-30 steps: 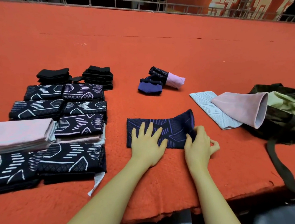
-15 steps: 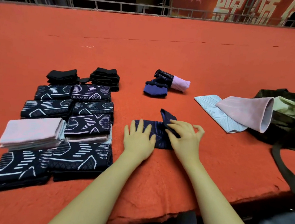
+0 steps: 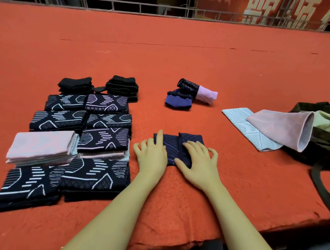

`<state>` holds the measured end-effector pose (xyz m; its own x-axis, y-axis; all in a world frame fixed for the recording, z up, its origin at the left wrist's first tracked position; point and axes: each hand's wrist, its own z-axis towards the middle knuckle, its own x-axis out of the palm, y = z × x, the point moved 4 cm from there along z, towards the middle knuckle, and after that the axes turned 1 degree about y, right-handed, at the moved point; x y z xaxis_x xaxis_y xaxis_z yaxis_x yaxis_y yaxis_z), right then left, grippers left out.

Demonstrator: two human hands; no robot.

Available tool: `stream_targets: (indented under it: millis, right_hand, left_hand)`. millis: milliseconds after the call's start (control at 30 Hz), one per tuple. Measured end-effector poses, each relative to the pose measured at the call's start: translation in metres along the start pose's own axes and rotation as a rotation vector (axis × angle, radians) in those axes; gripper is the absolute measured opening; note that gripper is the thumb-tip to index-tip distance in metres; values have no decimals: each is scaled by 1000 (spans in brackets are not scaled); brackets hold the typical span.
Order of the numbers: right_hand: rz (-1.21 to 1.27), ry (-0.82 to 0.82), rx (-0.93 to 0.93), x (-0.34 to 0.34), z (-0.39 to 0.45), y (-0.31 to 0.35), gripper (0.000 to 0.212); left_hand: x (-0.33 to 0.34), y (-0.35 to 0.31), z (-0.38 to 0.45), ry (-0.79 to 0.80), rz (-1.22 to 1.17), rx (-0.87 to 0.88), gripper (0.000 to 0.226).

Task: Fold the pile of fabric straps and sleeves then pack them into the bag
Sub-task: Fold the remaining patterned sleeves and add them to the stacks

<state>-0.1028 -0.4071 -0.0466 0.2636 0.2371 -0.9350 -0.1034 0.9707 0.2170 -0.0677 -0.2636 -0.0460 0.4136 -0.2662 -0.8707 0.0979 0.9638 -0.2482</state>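
Observation:
A dark navy sleeve [image 3: 175, 144] lies folded on the red carpet in front of me. My left hand [image 3: 151, 156] rests flat on its left part with fingers straight. My right hand [image 3: 198, 161] presses flat on the folded-over right part, fingers spread. To the left lie folded stacks of navy patterned sleeves [image 3: 96, 175] and a pink stack [image 3: 42, 147]. Unfolded pieces, a blue and pink bundle [image 3: 189, 96], lie farther back. A pale blue sleeve [image 3: 245, 127] and a pink sleeve [image 3: 281, 128] lie by the dark green bag [image 3: 326, 143] at the right.
Two small stacks of black straps [image 3: 121, 86] sit behind the navy stacks. The bag's long strap [image 3: 326, 190] trails toward the carpet's front edge [image 3: 199, 241]. A metal railing [image 3: 170, 9] runs along the far side of the carpet.
My right hand has carried the sleeve's right end over to the left and laid it down, then flattened onto it. The left hand stayed pressing on the left part.

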Motion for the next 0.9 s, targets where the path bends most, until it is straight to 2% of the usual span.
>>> stream_targets:
  millis: [33,133,267,367,433,567,667,767,833,900]
  right_hand:
    - [-49,55,-3,2,0,0,80]
    - [-142,127,-8,4,2,1,87]
    - [-129,84,43,3,0,-1,86]
    - [-135,73,44,4,-1,0,84]
    - [-134,79,39,4,-2,2,84]
    - [-40,107,49,2,-2,1,87]
    - [-2,106,61,2,-1,-3,70]
    - [-5,-3,73,3,-1,-6,60]
    - [4,-71,78,3,0,-7,57]
    - [29,-54,75,4,0,-7,63]
  left_hand:
    - [-3,-1,0,-6,-27,-17,67]
    - [-2,-1,2,-7,-2,-124,71]
    - [3,3,-1,-38,145,-189,45]
    - [8,6,-2,-58,143,-136,37]
    - [9,2,-1,-79,87,-49,37]
    - [3,-3,-1,-125,-56,14,63]
    - [-4,-4,-2,-192,-139,41,76]
    - [-17,-6,3,-240,-245,39,66]
    - [-30,-13,10,-207,-372,4,60]
    - [-39,-26,16,-140,-525,-37,56]
